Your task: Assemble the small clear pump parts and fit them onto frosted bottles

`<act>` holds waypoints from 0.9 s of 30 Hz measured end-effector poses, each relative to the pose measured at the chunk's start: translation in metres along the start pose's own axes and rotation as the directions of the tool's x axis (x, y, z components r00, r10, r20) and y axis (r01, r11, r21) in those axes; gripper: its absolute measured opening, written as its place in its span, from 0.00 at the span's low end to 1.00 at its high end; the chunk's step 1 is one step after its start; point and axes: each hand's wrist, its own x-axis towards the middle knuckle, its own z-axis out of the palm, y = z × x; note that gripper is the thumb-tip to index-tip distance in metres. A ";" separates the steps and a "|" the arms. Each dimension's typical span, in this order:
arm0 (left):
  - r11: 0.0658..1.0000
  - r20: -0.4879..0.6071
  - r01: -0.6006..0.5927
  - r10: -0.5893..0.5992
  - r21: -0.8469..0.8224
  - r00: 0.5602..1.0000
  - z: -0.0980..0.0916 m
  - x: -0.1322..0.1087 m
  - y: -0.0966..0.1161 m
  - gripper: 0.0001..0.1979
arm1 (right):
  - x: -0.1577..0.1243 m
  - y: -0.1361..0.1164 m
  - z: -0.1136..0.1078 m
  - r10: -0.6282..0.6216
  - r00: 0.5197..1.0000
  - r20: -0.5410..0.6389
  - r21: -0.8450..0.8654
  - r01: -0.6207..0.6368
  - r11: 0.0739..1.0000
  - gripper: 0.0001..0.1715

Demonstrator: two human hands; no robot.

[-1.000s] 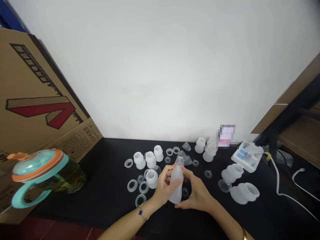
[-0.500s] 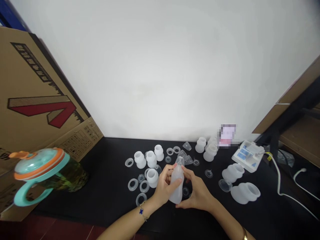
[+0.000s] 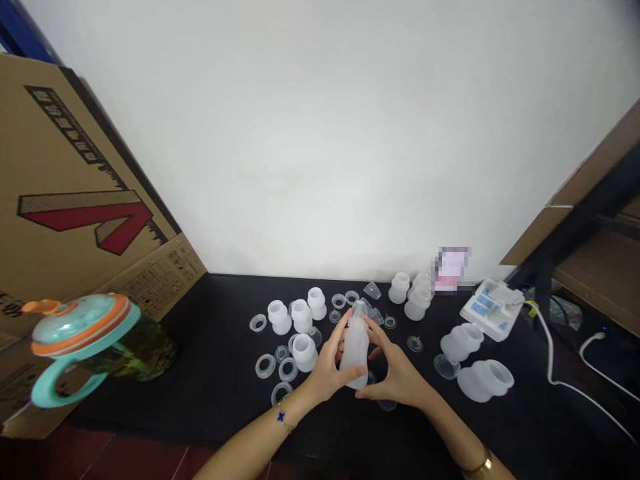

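Observation:
A frosted, translucent baby bottle (image 3: 355, 350) with a clear nipple end is held tilted above the black table, its top away from me. My left hand (image 3: 327, 370) is wrapped round its left side, with the thumb across the lower body. At the right, my right hand (image 3: 403, 377) has its fingers on the bottle's neck and its thumb near the base. Just left of the hands stands a white open-necked bottle (image 3: 305, 353) among translucent rings, including one ring (image 3: 288, 369). Clear conical caps (image 3: 374, 315) lie partly hidden behind the held bottle.
More open bottles (image 3: 279, 317) stand farther back on the left, and others (image 3: 485, 381) lie tipped at right. Beyond them are a white device (image 3: 493, 308) and a white cable (image 3: 551, 353). A large tea jug (image 3: 110, 347) and a cardboard box (image 3: 85, 187) occupy the left.
The held bottle has moved slightly up in the view, away from me, with both hands still on it. My right-hand fingers have shifted along its neck.

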 end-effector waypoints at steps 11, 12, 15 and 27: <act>0.987 0.171 -0.019 -0.008 0.157 0.985 -0.008 0.000 0.006 0.73 | 0.002 -0.006 -0.016 -0.026 0.998 0.054 0.132 0.018 0.991 0.80; 0.986 0.178 -0.020 -0.009 0.165 0.984 -0.008 0.000 0.006 0.74 | 0.001 -0.007 -0.018 -0.027 0.998 0.054 0.128 0.019 0.992 0.80; 0.989 0.198 -0.019 -0.011 0.150 0.980 -0.007 0.001 0.007 0.74 | 0.000 -0.007 -0.020 -0.016 0.999 0.045 0.107 0.011 0.994 0.77; 0.966 0.130 -0.118 0.089 0.231 0.987 -0.005 -0.001 -0.002 0.74 | 0.000 -0.007 -0.024 -0.003 0.998 0.055 0.070 -0.001 0.998 0.76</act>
